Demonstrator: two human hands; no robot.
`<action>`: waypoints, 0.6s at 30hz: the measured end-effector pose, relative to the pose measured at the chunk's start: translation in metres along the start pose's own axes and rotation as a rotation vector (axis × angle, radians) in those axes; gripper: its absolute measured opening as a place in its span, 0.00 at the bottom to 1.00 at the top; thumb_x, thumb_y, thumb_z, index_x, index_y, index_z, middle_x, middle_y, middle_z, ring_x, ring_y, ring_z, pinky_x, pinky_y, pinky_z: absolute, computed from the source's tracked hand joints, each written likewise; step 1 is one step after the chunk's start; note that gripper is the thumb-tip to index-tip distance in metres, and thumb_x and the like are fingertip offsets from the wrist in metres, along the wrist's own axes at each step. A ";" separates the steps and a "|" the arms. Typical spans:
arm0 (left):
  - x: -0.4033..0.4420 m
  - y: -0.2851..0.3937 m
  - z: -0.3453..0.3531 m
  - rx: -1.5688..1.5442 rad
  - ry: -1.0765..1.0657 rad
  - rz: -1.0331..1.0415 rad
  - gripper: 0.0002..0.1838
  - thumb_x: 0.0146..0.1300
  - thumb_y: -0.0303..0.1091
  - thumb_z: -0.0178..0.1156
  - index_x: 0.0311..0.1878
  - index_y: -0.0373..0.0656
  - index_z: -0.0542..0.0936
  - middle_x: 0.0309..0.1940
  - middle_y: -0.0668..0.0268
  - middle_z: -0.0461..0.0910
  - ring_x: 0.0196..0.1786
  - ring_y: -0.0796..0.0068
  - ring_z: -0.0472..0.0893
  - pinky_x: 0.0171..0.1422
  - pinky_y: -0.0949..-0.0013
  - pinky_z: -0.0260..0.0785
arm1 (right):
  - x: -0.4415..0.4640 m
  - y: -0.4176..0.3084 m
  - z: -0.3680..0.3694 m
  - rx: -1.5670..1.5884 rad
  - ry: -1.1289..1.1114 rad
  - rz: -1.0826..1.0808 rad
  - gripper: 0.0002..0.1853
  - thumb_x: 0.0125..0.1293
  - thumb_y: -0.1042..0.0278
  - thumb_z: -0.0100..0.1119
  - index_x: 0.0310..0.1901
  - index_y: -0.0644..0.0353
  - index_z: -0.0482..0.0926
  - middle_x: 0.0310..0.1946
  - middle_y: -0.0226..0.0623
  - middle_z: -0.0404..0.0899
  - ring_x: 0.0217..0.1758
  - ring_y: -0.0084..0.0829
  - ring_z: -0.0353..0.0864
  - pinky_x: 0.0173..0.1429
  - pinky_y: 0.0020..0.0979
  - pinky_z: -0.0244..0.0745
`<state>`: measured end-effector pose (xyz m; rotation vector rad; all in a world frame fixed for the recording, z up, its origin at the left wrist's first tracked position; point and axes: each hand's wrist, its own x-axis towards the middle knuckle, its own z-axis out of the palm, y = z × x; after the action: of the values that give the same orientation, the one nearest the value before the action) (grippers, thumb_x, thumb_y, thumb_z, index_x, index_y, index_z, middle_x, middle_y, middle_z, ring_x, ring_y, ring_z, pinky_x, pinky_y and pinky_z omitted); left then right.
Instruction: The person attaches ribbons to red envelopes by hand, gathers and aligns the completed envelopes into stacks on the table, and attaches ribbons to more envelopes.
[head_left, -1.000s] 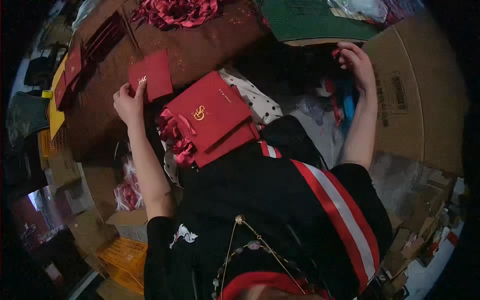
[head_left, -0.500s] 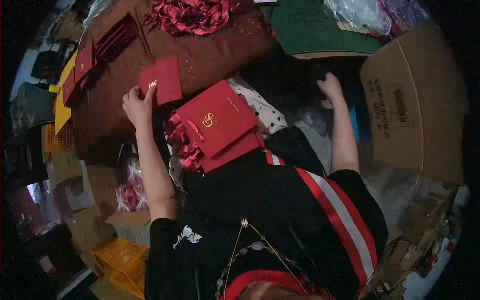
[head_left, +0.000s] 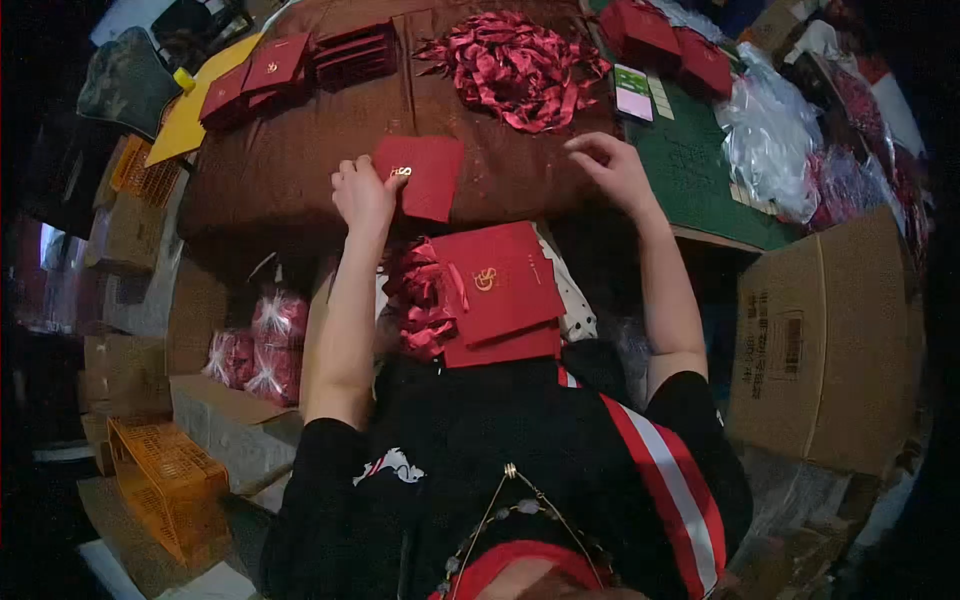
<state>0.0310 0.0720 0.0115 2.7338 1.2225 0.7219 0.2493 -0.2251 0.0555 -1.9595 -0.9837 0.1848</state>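
Note:
My left hand (head_left: 364, 194) pinches the lower left edge of a small red card or bag (head_left: 432, 178) with gold lettering, which lies at the front of the brown cloth-covered table (head_left: 300, 160). Over the table's front edge, to the right, my right hand (head_left: 612, 172) is raised with thumb and fingers apart and nothing visible between them. On my lap rest overlapping red bags (head_left: 510, 285) with a gold logo, with red ribbons (head_left: 425, 300) bunched at their left side. Further back on the table lies a large pile of red ribbons (head_left: 525, 75).
Stacked red bags (head_left: 275, 70) stand at the table's back left. A phone (head_left: 633, 93) and clear plastic bags (head_left: 765, 130) lie on the green surface (head_left: 690, 180) at right. Cardboard box (head_left: 820, 340) is right; orange crate (head_left: 165, 485) and wrapped red bundles (head_left: 278, 335) are left.
The view has shifted toward the table. My right hand has moved from the dark area beside the cardboard box to above the table edge. My left hand stays at the small red piece.

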 end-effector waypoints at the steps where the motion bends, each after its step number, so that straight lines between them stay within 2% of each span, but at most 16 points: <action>1: 0.000 0.005 -0.008 -0.004 -0.003 -0.015 0.31 0.48 0.51 0.77 0.50 0.41 0.79 0.52 0.55 0.77 0.57 0.49 0.76 0.56 0.49 0.73 | 0.021 -0.002 0.009 -0.064 0.022 -0.031 0.11 0.67 0.63 0.65 0.47 0.57 0.85 0.43 0.37 0.85 0.45 0.32 0.85 0.51 0.33 0.79; 3: 0.005 0.007 -0.009 -0.020 -0.007 -0.050 0.34 0.47 0.50 0.78 0.52 0.41 0.77 0.51 0.56 0.78 0.57 0.50 0.76 0.55 0.49 0.73 | 0.067 0.020 0.040 -0.165 0.072 -0.257 0.11 0.67 0.61 0.63 0.47 0.54 0.85 0.42 0.39 0.84 0.44 0.38 0.85 0.50 0.35 0.79; 4: 0.006 0.005 -0.008 -0.036 -0.006 -0.049 0.35 0.47 0.50 0.78 0.53 0.41 0.76 0.50 0.56 0.78 0.56 0.50 0.76 0.56 0.49 0.73 | 0.081 0.017 0.050 -0.224 0.041 -0.195 0.13 0.66 0.60 0.63 0.49 0.52 0.85 0.43 0.39 0.83 0.46 0.42 0.84 0.51 0.39 0.79; 5: 0.010 0.001 -0.008 -0.060 -0.081 -0.036 0.41 0.49 0.54 0.77 0.60 0.36 0.73 0.51 0.52 0.78 0.58 0.50 0.76 0.57 0.52 0.74 | 0.095 0.014 0.062 -0.295 0.053 -0.205 0.13 0.65 0.59 0.64 0.49 0.52 0.84 0.44 0.39 0.83 0.46 0.42 0.84 0.51 0.40 0.79; 6: 0.011 -0.001 -0.009 -0.109 -0.079 -0.038 0.42 0.48 0.53 0.78 0.59 0.35 0.72 0.50 0.52 0.79 0.56 0.51 0.78 0.55 0.53 0.74 | 0.104 0.009 0.074 -0.365 0.067 -0.213 0.14 0.64 0.59 0.64 0.49 0.51 0.84 0.45 0.39 0.83 0.47 0.42 0.84 0.51 0.41 0.79; 7: 0.010 -0.003 -0.009 -0.157 -0.079 -0.040 0.43 0.47 0.53 0.79 0.59 0.35 0.72 0.48 0.53 0.79 0.53 0.52 0.79 0.52 0.53 0.75 | 0.111 0.002 0.080 -0.408 0.020 -0.092 0.16 0.63 0.57 0.66 0.49 0.54 0.83 0.45 0.41 0.83 0.49 0.44 0.83 0.52 0.44 0.78; 8: 0.010 -0.004 -0.010 -0.154 -0.073 -0.051 0.43 0.47 0.53 0.79 0.59 0.35 0.72 0.48 0.53 0.79 0.53 0.52 0.79 0.52 0.53 0.75 | 0.115 0.002 0.088 -0.504 0.057 -0.082 0.16 0.62 0.57 0.67 0.48 0.55 0.83 0.45 0.42 0.83 0.49 0.44 0.83 0.52 0.45 0.78; 10: 0.009 -0.005 -0.012 -0.353 -0.151 -0.120 0.38 0.45 0.49 0.80 0.54 0.38 0.75 0.48 0.54 0.82 0.53 0.52 0.82 0.54 0.54 0.75 | 0.122 0.012 0.101 -0.617 0.094 -0.049 0.19 0.59 0.56 0.69 0.48 0.58 0.83 0.45 0.44 0.84 0.48 0.45 0.84 0.50 0.46 0.79; 11: 0.009 -0.008 -0.006 -0.396 -0.190 -0.131 0.36 0.45 0.49 0.80 0.53 0.39 0.76 0.43 0.56 0.84 0.49 0.53 0.83 0.52 0.54 0.75 | 0.123 0.017 0.102 -0.635 0.101 -0.008 0.17 0.58 0.57 0.68 0.46 0.56 0.84 0.43 0.43 0.85 0.48 0.45 0.84 0.52 0.45 0.79; 12: 0.007 -0.008 -0.008 -0.420 -0.188 -0.138 0.35 0.46 0.49 0.80 0.52 0.40 0.77 0.42 0.57 0.84 0.48 0.54 0.83 0.52 0.54 0.75 | 0.121 0.018 0.102 -0.655 0.108 0.033 0.15 0.58 0.58 0.66 0.44 0.55 0.85 0.41 0.43 0.86 0.48 0.45 0.85 0.54 0.44 0.79; 15: -0.001 -0.002 -0.009 -0.470 -0.186 -0.145 0.30 0.49 0.47 0.78 0.51 0.41 0.78 0.38 0.58 0.84 0.44 0.55 0.84 0.49 0.55 0.75 | 0.106 0.021 0.090 -0.547 0.107 -0.007 0.12 0.62 0.61 0.61 0.44 0.54 0.85 0.38 0.47 0.85 0.45 0.50 0.83 0.49 0.48 0.78; 16: -0.003 0.002 -0.009 -0.494 -0.172 -0.134 0.29 0.50 0.47 0.77 0.51 0.41 0.78 0.36 0.59 0.83 0.43 0.55 0.84 0.48 0.55 0.75 | 0.103 0.018 0.086 -0.538 0.139 0.048 0.12 0.61 0.60 0.62 0.44 0.54 0.84 0.39 0.46 0.85 0.45 0.49 0.84 0.49 0.48 0.78; 18: -0.005 0.012 -0.008 -0.564 -0.197 -0.133 0.26 0.51 0.45 0.77 0.48 0.41 0.79 0.33 0.61 0.82 0.40 0.57 0.84 0.46 0.56 0.76 | 0.094 0.012 0.080 -0.341 0.202 -0.023 0.13 0.63 0.58 0.61 0.45 0.56 0.83 0.38 0.45 0.84 0.44 0.48 0.84 0.49 0.47 0.77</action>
<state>0.0327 0.0588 0.0195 2.1826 0.9631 0.6420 0.2810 -0.1096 0.0229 -2.2207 -0.9498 -0.2049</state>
